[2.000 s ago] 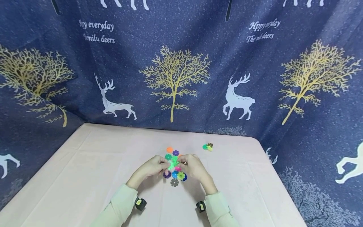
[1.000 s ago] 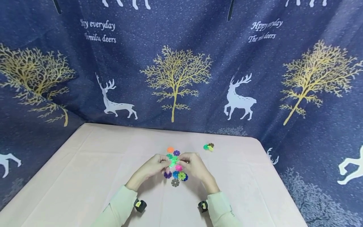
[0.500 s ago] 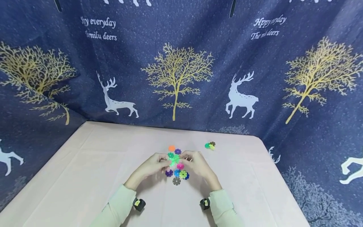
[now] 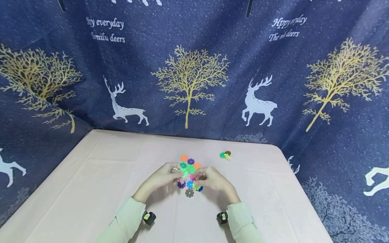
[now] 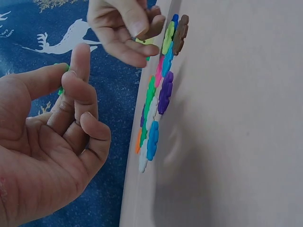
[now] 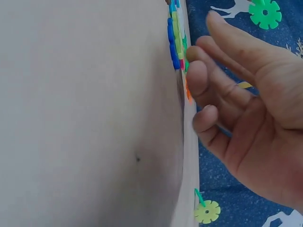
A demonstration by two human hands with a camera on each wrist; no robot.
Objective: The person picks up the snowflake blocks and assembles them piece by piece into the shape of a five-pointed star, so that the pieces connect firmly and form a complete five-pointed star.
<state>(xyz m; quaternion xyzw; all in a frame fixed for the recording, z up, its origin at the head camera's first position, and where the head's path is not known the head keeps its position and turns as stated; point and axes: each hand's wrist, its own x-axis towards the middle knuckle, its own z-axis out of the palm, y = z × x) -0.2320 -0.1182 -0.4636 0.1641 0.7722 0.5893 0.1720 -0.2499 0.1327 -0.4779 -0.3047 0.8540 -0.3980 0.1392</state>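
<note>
In the head view my left hand (image 4: 166, 174) pinches a light green notched disc (image 4: 184, 172) between thumb and forefinger, above a cluster of others; the left wrist view shows only a green edge (image 5: 63, 85) between those fingers. A second green disc (image 4: 191, 169), close beside it, shows its flat notched face in the right wrist view. My right hand (image 4: 212, 179) hovers over the cluster's right side, fingers loosely bent and holding nothing. Under and around the hands lie purple (image 4: 181, 184), blue (image 4: 190, 184), grey-brown (image 4: 189, 192) and pink (image 4: 192, 177) discs.
Orange (image 4: 184, 158) and purple (image 4: 190, 161) discs lie at the cluster's far side. Farther right on the pale pink tablecloth (image 4: 258, 189) sits a small group of green, yellow and brown discs (image 4: 227, 156). A dark blue deer-print curtain (image 4: 212, 101) hangs behind the table.
My right hand has come away from the green discs and moved right and nearer, letting them go. The left hand keeps its pinch at nearly the same place.
</note>
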